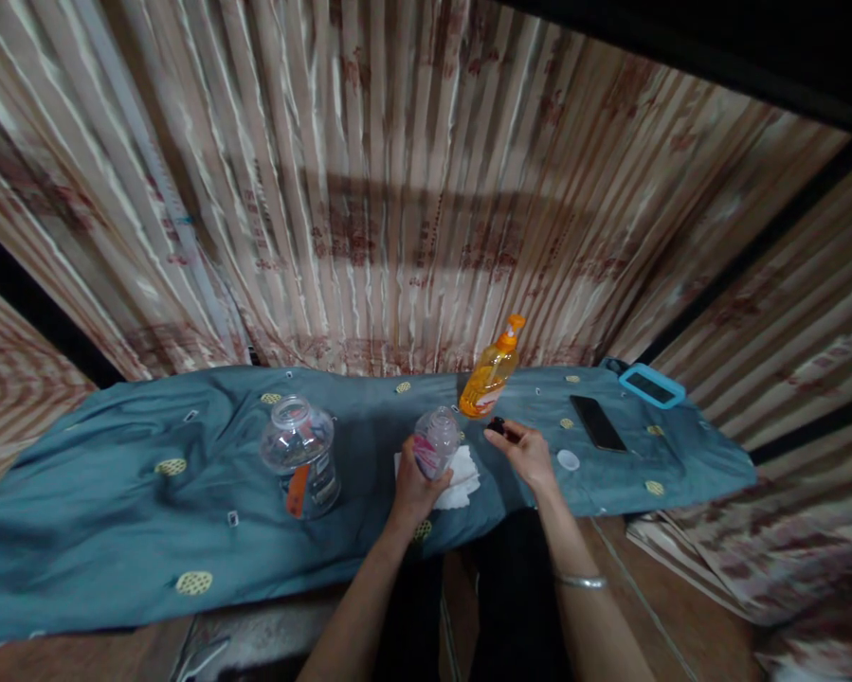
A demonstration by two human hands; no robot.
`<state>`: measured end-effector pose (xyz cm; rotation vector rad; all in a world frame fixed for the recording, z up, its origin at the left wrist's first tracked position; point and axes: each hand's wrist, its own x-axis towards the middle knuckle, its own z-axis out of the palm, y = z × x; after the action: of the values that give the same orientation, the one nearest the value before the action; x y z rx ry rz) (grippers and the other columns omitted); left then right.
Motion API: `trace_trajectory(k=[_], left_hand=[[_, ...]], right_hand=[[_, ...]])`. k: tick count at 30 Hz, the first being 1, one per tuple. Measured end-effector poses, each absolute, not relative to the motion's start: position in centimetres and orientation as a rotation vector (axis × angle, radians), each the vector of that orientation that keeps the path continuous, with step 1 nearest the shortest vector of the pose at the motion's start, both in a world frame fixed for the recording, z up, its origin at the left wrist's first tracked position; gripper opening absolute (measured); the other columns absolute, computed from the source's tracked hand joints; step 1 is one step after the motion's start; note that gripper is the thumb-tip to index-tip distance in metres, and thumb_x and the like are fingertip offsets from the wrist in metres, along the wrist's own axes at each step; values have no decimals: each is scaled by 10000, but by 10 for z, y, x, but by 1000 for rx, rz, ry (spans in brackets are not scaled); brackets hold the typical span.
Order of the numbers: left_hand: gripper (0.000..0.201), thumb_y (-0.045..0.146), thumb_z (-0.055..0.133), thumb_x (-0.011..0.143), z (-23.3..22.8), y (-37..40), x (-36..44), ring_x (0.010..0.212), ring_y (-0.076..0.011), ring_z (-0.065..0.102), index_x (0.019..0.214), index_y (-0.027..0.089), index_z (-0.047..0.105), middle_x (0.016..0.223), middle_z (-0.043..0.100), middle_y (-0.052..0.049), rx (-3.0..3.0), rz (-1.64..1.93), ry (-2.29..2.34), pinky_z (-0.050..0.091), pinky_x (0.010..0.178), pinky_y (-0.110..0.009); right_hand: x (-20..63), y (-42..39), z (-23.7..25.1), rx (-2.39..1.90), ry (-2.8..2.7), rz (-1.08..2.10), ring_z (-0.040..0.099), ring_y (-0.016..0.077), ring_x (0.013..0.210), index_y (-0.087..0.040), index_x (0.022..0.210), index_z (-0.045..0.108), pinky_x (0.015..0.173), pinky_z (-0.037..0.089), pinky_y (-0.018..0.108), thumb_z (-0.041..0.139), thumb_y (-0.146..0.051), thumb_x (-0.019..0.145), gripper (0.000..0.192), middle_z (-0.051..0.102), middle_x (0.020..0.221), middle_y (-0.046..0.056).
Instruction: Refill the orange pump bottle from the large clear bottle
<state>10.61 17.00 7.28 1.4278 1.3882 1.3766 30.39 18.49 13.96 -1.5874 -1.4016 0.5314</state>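
My left hand (417, 494) is wrapped round a clear plastic bottle (440, 438) with a pink label. The bottle's mouth is uncapped and it tilts a little over a white paper tissue (462, 481) on the cloth. Between the thumb and fingers of my right hand (529, 455) is a small black cap (497, 425), held to the right of the bottle. Just behind that hand stands a pump bottle of orange liquid (491, 379) with an orange pump top.
A big clear plastic jar (298, 445) with an orange label stands to the left. On the right lie a white round lid (568, 460), a black phone (597, 422) and a blue-framed object (651, 385). A teal cloth (233, 559) covers the surface; curtains (397, 189) hang behind.
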Motion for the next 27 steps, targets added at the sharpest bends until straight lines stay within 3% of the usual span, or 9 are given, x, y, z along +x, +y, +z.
trace_trajectory(k=[5,9,12,16,20,27], left_hand=[[646,228,792,553,70,170,107,987,-253,630,1120,181,484,1044,632,-64,1409,1373,1406,499,906,-399],[668,229,797,557,69,171,107,1012,-266,627,1138,153,476,1073,631,-95,1438,1366,1408,498,910,-406],[694,228,807,555,68,172,107,1022,-267,628,1158,160,471,1087,634,-94,1439,1365,1407,496,920,-415],[710,223,816,548,68,171,106,1037,-261,628,1166,181,469,1103,631,-82,1444,1371,1392,492,937,-418],[758,219,814,549,68,169,106,1104,-279,611,1209,174,443,1167,612,-107,1455,1367,1385,480,976,-438],[987,224,835,537,65,167,105,1304,-323,490,1373,175,312,1398,484,-168,1447,1381,1292,372,1117,-500]], right_hand=[[317,186,86,-1788,-1523,488,682,175,798,-182,955,686,813,536,416,710,-329,771,236,730,844,20],[315,190,68,-1839,-1578,414,679,199,918,-168,978,669,919,505,463,706,-274,780,228,723,948,44],[314,185,67,-1834,-1547,353,662,259,1035,-149,1088,637,964,479,506,705,-276,733,383,711,1084,117],[306,165,80,-1796,-1412,251,545,355,1232,-52,1319,479,1018,415,573,584,-410,774,660,577,1310,270],[286,141,94,-1705,-1367,315,604,327,1153,-100,1330,482,983,461,537,539,-564,808,701,620,1270,223],[264,120,105,-1619,-1340,437,638,304,1076,-131,1319,497,927,498,504,569,-602,801,704,635,1246,191]])
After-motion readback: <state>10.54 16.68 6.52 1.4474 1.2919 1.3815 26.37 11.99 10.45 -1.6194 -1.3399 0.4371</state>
